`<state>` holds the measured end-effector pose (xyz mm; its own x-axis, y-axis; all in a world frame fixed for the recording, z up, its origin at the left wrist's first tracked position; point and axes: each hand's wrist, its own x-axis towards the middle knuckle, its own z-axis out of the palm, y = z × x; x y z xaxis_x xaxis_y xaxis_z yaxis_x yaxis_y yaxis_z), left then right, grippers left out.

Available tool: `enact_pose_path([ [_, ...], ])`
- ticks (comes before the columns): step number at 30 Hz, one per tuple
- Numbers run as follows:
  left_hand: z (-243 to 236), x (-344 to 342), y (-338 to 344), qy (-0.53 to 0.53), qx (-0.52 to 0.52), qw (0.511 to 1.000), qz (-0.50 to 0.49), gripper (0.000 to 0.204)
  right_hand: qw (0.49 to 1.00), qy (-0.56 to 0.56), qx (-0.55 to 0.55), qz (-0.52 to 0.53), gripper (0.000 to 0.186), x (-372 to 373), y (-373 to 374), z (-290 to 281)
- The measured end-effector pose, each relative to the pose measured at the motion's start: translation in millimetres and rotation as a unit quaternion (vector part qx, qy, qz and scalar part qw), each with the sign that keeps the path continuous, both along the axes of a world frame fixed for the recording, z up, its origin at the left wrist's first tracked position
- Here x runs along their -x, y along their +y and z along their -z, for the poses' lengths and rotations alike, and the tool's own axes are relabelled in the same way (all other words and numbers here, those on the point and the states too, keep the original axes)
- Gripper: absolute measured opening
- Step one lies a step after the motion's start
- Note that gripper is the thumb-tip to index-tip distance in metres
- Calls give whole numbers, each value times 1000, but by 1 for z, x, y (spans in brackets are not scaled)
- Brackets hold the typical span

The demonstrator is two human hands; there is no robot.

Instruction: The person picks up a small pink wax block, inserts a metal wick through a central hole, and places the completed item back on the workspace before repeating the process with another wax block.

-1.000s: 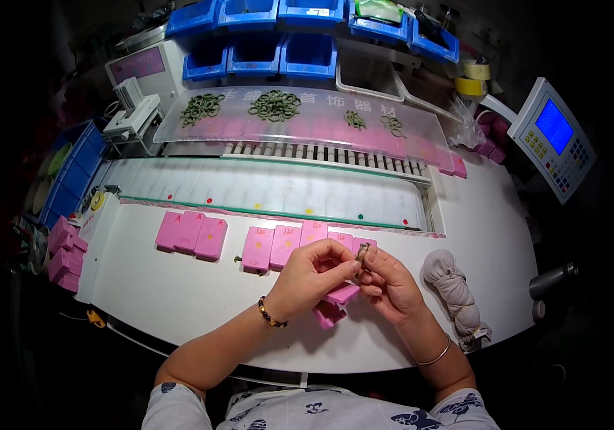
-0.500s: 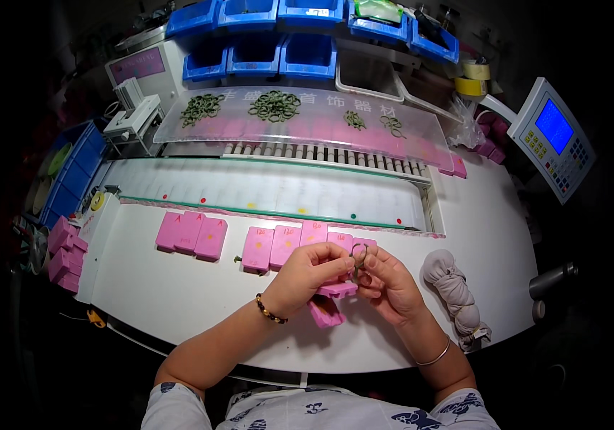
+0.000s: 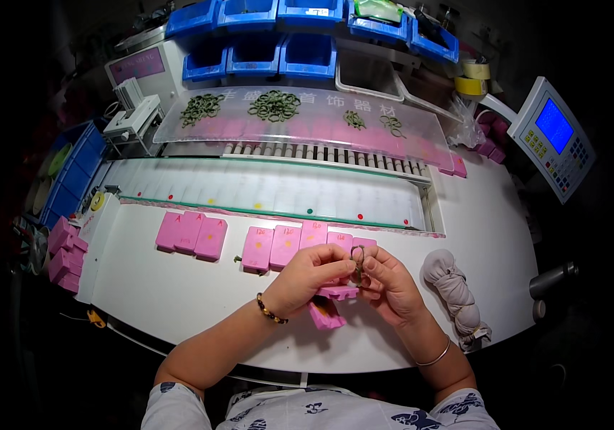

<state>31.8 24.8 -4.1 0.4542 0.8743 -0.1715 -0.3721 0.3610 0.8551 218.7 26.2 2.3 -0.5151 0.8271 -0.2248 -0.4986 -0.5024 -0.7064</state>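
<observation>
My left hand (image 3: 312, 274) and my right hand (image 3: 391, 283) meet above the front of the table, fingers closed. A thin dark-green ring (image 3: 357, 254), which looks like wax, stands upright between their fingertips, pinched by the right thumb and fingers. The left thumb and forefinger touch or nearly touch it. Under the left fingers a pink mould half (image 3: 338, 292) is held, partly covered by the hand. Another pink mould piece (image 3: 328, 317) hangs open below it, dark inside. Whether the two pieces are joined is hidden.
Pink mould blocks (image 3: 257, 249) stand in a row beyond my hands, with more (image 3: 191, 234) to their left. A green-edged conveyor (image 3: 264, 188) lies behind. Green rings (image 3: 275, 105) are piled on a clear cover. Right are a grey cloth bundle (image 3: 452, 290) and a control panel (image 3: 555, 136).
The coloured dots on the conveyor have shifted left, and another red one shows at its right end. The green ring has turned slightly between my fingers. Both hands stay almost in place.
</observation>
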Motion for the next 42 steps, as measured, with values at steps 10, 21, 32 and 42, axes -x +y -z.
enact_pose_path([
  [10, 0, -10, -10, 200, -299, 911, -202, 7, 997, -35, -50, 57, 10, 3, -1, 1],
  [21, -5, -10, -9, 307, -465, 789, -259, 8, 965, -96, -197, 144, 11, 8, -4, -2],
  [32, -5, -11, -9, 307, -470, 783, -268, 8, 933, -126, -304, 143, 15, 6, -3, 1],
  [42, -5, -11, -9, 307, -470, 784, -266, 9, 923, -142, -327, 141, 17, 5, -2, 1],
])
